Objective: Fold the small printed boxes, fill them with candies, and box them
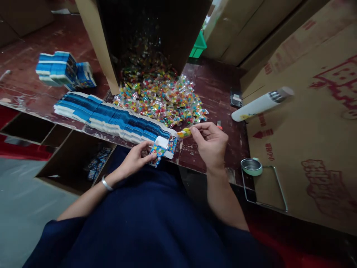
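Observation:
My left hand [139, 158] grips a small printed candy box [158, 150] near the table's front edge, its white flaps standing open. Between the thumb and fingers of my right hand [210, 143] is a small clear candy packet [184, 133] with yellow, green and orange pieces, held just right of the box. Behind the box runs a long row of flattened blue-and-white boxes [111, 119]. A pile of candy packets [161, 98] spills from a large carton's dark opening onto the table.
More flat blue boxes [57, 69] are stacked at the back left. Below the table edge, an open carton [64, 163] contains filled boxes [99, 162]. At the right are a white thermos [255, 106], a metal-lined cup [251, 166] and a tall cardboard carton [304, 123]. A green bin [198, 45] stands behind.

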Tool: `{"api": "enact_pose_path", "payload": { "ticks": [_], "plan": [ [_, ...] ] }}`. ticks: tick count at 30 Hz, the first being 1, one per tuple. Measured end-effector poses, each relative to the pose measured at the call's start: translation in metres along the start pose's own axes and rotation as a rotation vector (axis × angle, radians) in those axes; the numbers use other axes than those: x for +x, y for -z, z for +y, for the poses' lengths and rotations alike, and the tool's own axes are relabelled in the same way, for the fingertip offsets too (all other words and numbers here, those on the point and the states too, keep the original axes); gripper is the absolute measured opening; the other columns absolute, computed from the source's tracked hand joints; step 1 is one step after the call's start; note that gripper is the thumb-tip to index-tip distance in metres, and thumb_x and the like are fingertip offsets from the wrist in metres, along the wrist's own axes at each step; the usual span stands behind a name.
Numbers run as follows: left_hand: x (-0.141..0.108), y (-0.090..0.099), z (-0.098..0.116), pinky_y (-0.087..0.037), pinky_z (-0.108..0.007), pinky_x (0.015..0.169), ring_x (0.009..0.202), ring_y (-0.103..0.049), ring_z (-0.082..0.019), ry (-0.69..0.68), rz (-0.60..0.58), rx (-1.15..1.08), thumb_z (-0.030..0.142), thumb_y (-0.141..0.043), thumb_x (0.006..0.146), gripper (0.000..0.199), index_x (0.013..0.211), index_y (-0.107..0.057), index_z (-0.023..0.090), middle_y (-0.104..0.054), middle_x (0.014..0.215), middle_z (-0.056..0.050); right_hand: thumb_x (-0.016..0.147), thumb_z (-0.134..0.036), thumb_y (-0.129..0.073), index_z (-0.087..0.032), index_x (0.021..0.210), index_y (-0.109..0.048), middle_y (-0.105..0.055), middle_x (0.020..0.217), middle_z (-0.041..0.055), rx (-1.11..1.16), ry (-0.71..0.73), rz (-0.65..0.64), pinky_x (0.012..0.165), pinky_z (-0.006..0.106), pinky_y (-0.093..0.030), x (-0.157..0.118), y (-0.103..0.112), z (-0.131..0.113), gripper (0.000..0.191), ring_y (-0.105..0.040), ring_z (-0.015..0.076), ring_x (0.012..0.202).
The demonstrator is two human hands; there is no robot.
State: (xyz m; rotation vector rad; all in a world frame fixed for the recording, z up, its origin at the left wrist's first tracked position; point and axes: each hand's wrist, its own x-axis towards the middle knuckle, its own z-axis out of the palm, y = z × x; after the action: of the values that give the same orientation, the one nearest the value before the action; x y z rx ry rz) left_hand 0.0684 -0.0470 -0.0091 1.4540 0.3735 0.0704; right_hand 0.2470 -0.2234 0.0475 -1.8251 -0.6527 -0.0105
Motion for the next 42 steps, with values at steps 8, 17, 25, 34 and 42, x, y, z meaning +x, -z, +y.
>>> {"api": "enact_pose_path", "payload": {
  "ticks": [8,17,25,34,42],
  "plan": [
    [-0.003,-0.009,0.005,-0.060,-0.033,0.085,0.087,-0.074,-0.019,-0.079,0.000,-0.121,0.039,-0.082,0.082,0.039,0.107,-0.059,0.018,-0.075,0.096,-0.005,0.095,-0.026,-0.065,-0.027,0.087,-0.073,-0.075,0.090,0.0027,-0.202,0.271,-0.221,0.084,0.038,-0.056,-0.025,-0.033,-0.024,0.010,-0.070,0.0224,0.086],
    [-0.005,-0.007,-0.006,-0.062,-0.036,0.087,0.091,-0.075,-0.021,-0.123,0.087,-0.058,0.035,-0.082,0.081,0.040,0.112,-0.063,0.017,-0.076,0.102,-0.008,0.095,-0.028,-0.065,-0.026,0.084,-0.073,-0.072,0.114,0.0084,-0.271,0.416,-0.374,0.100,0.049,-0.051,-0.006,-0.026,-0.020,0.014,-0.064,0.0288,0.112],
    [-0.011,-0.003,0.005,-0.064,-0.032,0.080,0.087,-0.076,-0.019,-0.227,0.195,-0.136,0.034,-0.085,0.079,0.067,0.137,-0.051,0.023,-0.074,0.099,-0.004,0.092,-0.050,-0.070,-0.026,0.128,-0.067,-0.074,0.123,0.0096,0.215,-0.039,-0.507,0.087,0.040,-0.062,-0.038,-0.053,-0.006,0.044,-0.074,0.0262,0.105],
    [-0.014,-0.004,0.001,-0.056,-0.024,0.067,0.074,-0.064,-0.012,-0.094,0.095,-0.181,0.037,-0.088,0.075,0.046,0.110,-0.064,0.019,-0.065,0.101,-0.003,0.093,-0.039,-0.067,-0.024,0.079,-0.070,-0.074,0.103,0.0070,0.135,0.036,-0.284,0.085,0.037,-0.059,-0.057,-0.070,0.004,0.021,-0.071,0.0229,0.096],
    [-0.014,-0.007,-0.014,-0.045,-0.022,0.064,0.070,-0.054,-0.010,-0.043,0.137,-0.266,0.041,-0.095,0.062,0.059,0.105,-0.061,0.018,-0.061,0.085,0.002,0.087,-0.047,-0.069,-0.031,0.076,-0.073,-0.077,0.090,0.0054,0.051,0.044,-0.366,0.073,0.040,-0.063,-0.051,-0.074,0.007,0.019,-0.074,0.0295,0.079]
  ]
}}
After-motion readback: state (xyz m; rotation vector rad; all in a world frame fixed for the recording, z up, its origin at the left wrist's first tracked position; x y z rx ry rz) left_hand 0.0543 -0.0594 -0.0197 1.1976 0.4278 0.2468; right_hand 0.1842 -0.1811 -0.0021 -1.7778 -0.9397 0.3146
